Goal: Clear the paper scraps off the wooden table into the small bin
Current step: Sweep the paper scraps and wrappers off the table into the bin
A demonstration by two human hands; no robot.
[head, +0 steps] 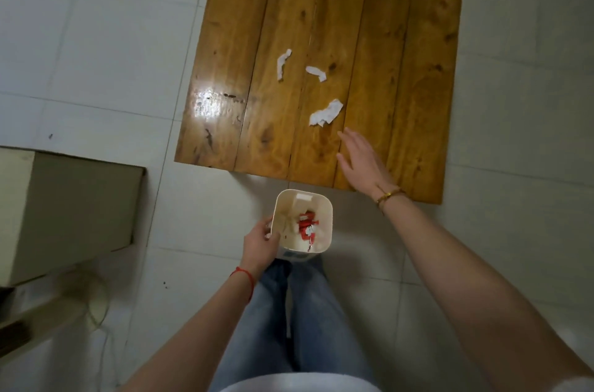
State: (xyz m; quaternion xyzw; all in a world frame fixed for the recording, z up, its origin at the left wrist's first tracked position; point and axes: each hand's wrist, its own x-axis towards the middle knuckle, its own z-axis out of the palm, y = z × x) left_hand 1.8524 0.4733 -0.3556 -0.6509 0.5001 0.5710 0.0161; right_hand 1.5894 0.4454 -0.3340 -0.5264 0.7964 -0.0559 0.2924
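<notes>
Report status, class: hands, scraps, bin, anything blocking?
Left hand grips bin rim. Right hand open, empty, over wooden table. Three paper scraps on table. Nothing blocking.

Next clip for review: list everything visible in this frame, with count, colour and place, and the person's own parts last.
torn paper scraps: 3, white, on the table's middle planks; left, middle, nearest
low wooden plank table: 1, honey brown, on the floor ahead
small square plastic bin: 1, cream, held near the table's near edge, red and white scraps inside
boxy cabinet: 1, beige, far left
tiled floor: pale grey-white
left hand: grips the bin's rim, red string at wrist
right hand: open, over the table near the nearest scrap, gold bracelet at wrist
legs: blue jeans, below the bin
</notes>
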